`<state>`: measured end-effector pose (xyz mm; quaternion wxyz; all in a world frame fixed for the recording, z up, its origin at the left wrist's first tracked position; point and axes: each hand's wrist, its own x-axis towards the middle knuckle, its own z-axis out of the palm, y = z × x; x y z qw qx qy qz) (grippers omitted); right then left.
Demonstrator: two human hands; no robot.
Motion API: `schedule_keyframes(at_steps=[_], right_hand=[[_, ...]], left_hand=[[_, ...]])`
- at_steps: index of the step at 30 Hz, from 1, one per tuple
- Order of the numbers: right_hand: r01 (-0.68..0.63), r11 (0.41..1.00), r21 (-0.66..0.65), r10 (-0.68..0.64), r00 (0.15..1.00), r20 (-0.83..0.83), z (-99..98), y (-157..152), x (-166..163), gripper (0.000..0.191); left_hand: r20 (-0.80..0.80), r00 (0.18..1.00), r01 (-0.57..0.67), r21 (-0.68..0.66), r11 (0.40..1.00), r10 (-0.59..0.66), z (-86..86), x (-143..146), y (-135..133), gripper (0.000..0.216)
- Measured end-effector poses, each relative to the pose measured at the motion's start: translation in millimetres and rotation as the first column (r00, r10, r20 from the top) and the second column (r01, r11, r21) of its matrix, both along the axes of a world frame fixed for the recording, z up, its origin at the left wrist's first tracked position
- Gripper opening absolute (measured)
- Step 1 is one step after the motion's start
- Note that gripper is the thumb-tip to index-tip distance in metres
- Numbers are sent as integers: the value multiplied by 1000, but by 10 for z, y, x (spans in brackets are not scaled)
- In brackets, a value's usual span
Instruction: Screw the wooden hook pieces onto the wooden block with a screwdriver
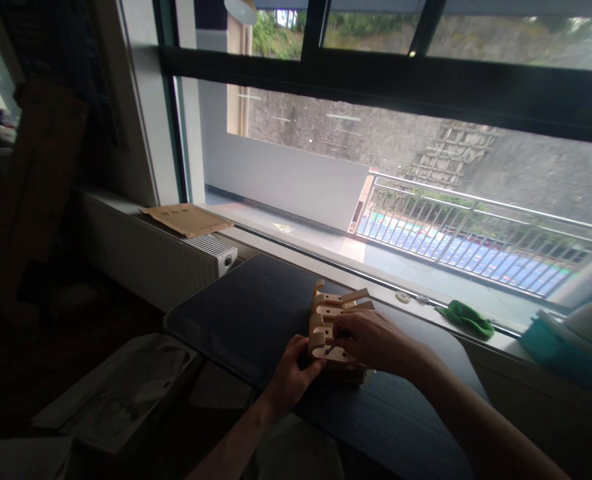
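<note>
A light wooden piece with several curled hooks and dark round holes, like a hook rack [317, 310], rests on the dark table. My left hand [296, 373] grips its near left corner, thumb in front and fingers behind the edge. Over the wooden hooks, my right hand [369, 335] is closed, its fingertips pinched together and pointing down at the nearest holes. A short thin dark thing seems to show at those fingertips, too small to name. Behind the right hand, flat wooden arms stick out to the right. More wood shows underneath, near the table's surface.
The dark table [236, 307] stands against a windowsill. On the sill are a green cloth item [466, 319], a small roll [403, 297] and a teal container [551, 343]. A brown envelope [189, 219] lies on the white radiator [151, 247]. A lined box [121, 390] stands at lower left.
</note>
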<state>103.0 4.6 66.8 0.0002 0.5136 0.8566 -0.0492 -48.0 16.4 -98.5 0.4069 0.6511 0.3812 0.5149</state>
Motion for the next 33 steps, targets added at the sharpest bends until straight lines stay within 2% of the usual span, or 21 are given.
schedule_keyframes(at_steps=[4, 10, 15, 22, 26, 33], right_hand=[[-46, 999, 16, 46, 999, -7, -9, 10, 6, 14], [7, 1000, -6, -7, 1000, -19, -7, 14, 19, 12], [-4, 1000, -17, 3, 999, -38, -1, -6, 24, 12], [32, 999, -12, -32, 998, -55, 4, 18, 38, 15], [21, 996, -82, -26, 997, -69, -71, 73, 92, 22], [8, 984, -178, -44, 979, -199, -186, 229, 193, 25]], left_hand=[[11, 1000, 2, -17, 1000, -2, 0, 3, 1, 16], [-7, 1000, -2, -7, 1000, 2, 17, -5, -5, 16], [-8, 1000, 1, 7, 1000, -1, -6, -10, 11, 15], [7, 1000, 9, -7, 1000, -9, -40, -6, 5, 27], [5, 1000, 26, 27, 999, -26, -61, -2, 11, 20], [-14, 1000, 22, 27, 999, -21, -77, -1, 26, 18]])
